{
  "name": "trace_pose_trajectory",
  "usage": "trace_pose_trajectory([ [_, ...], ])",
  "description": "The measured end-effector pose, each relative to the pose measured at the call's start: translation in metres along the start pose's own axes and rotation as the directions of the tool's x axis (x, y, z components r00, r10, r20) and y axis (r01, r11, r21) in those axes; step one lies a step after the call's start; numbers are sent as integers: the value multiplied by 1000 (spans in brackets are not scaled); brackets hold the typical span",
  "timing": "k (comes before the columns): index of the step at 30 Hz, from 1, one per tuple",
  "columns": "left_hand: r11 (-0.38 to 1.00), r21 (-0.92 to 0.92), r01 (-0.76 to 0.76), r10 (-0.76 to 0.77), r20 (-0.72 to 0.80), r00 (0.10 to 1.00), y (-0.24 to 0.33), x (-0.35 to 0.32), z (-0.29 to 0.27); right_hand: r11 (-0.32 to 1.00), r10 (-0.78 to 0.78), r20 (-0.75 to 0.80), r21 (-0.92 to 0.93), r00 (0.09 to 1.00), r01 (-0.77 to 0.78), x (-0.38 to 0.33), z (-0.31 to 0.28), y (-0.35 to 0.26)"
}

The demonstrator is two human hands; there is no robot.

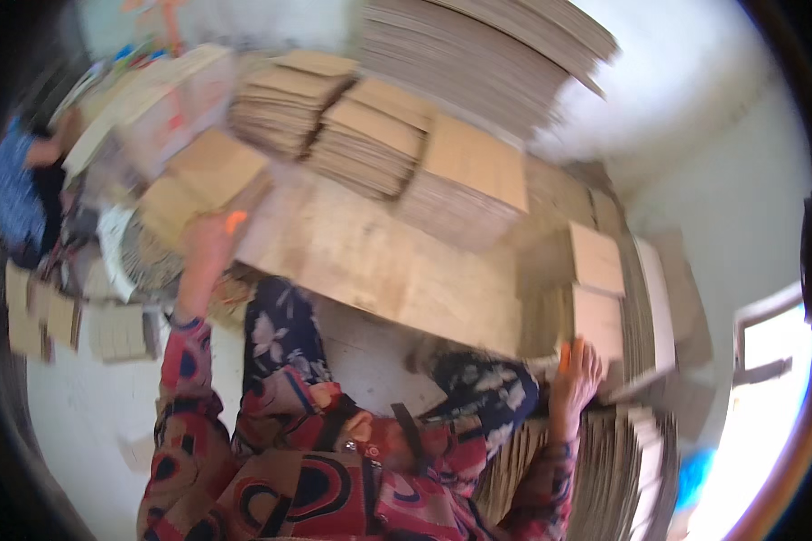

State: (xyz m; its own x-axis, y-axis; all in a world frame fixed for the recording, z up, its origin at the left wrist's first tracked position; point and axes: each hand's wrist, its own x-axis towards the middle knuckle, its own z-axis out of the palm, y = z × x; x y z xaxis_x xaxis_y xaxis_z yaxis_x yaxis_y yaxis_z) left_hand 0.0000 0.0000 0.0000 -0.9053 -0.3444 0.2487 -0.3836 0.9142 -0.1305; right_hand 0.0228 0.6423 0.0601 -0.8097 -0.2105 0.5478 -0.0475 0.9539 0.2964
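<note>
Your left hand (206,248) is in the left part of the frame, at the near edge of a brown cardboard piece (216,167) that shows two flat panels. The hand is blurred, and you cannot tell from this view whether its fingers grasp the cardboard or only rest against it. An orange band (235,221) shows at its fingers.

Your right hand (577,379) is right of centre, its fingers bent at the near corner of the right-hand cardboard stack (597,320); whether they clench the edge or merely touch it cannot be told. It also has a patch of orange at the fingers.

Between your hands, a pale wooden board (397,270) slants across the middle of the frame above your knees. Along its far side, in the upper middle, stand three cardboard stacks (465,171) in a row, and behind them rises a tall pile of flat sheets (460,54). More cardboard (595,460) stands on edge at lower right, beside your right forearm. Near your left hand is a white-rimmed round container (113,248). Another person (13,189) in blue is at the far left.
</note>
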Motion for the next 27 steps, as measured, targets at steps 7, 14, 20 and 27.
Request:
trace_pose_trajectory([
  [7,847,-346,-403,343,-222,913,115,-17,-44,922,387,349,-129,853,-366,12,-3,29],
  [14,621,-427,-657,546,-366,754,215,-8,-69,956,114,401,-294,909,10,-30,70,35],
  [20,551,-472,-688,564,-397,724,268,18,-86,963,28,331,242,943,-114,-10,38,70],
  [27,482,-424,-767,513,-572,639,331,65,-85,862,492,143,61,859,-504,29,-79,57],
])
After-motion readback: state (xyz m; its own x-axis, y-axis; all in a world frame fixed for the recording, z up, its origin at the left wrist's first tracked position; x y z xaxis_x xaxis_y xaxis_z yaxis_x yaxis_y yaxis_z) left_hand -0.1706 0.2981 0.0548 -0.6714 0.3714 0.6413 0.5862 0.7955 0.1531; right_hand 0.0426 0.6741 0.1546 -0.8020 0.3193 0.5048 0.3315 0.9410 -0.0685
